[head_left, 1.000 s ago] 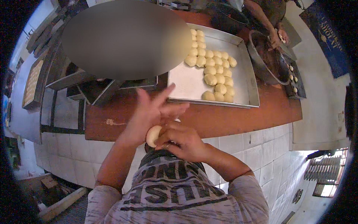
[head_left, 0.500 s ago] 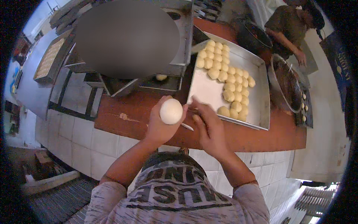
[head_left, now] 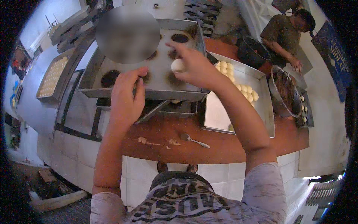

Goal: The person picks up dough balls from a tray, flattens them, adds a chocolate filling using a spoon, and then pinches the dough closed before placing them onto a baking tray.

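Down below the table's near edge, I've got white floor tiles (head_left: 140, 177), and above them a brown tabletop (head_left: 227, 143), flat, firm-looking, scattered with pale scraps (head_left: 146, 141). Far right, a co-worker (head_left: 281, 37) stands, head down. Trays now: left of centre, a wide stained tray (head_left: 160, 84), partly hidden from me by a blurred patch; to its right, a silver tray (head_left: 219, 108) with pale dough balls (head_left: 244, 89) clustered close. Farther right, a metal bowl (head_left: 278, 106) holding something dark.

On to the hands. Left hand (head_left: 126, 93): half open at the stained tray's near side, thumb apart; I see nothing in it. Right hand (head_left: 194, 69): index finger stretched far left, the rest curled inward. A spoon (head_left: 195, 141) lies near on the tabletop. And smallest, the lone dough ball (head_left: 178, 65), in the right hand's grip over the stained tray. I judge it light, soft, easily dented, perhaps slightly tacky; cupping its sides loosely suits it better than pinching.
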Action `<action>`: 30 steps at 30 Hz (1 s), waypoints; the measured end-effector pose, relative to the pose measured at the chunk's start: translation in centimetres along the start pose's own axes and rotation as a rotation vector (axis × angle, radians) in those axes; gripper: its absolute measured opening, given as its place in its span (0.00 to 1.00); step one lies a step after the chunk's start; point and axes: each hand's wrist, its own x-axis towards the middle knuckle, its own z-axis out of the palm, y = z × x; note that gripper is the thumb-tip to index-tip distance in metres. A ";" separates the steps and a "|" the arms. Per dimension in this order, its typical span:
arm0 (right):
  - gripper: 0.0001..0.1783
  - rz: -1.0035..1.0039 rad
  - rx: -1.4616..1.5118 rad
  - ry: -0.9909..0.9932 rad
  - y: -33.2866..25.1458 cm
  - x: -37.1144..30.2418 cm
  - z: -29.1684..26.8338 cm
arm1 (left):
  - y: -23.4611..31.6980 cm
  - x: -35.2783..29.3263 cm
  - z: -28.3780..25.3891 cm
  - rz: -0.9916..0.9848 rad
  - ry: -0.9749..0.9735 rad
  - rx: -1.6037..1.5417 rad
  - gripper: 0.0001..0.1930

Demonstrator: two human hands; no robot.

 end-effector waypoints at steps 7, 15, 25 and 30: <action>0.43 0.019 -0.163 -0.085 3.4 0.6 3.4 | -1.1 3.2 2.2 -0.110 -0.425 -0.176 0.19; 0.19 0.327 0.180 0.333 1.3 -12.7 -7.8 | -0.1 5.6 6.9 -0.036 -0.859 0.012 0.29; 0.12 0.518 -0.173 -0.286 12.7 -25.8 -1.8 | 2.3 5.0 6.4 -0.193 -1.045 0.187 0.28; 0.08 0.606 -0.388 -0.478 13.0 -24.5 1.5 | 0.9 3.7 6.6 0.109 -0.568 0.248 0.23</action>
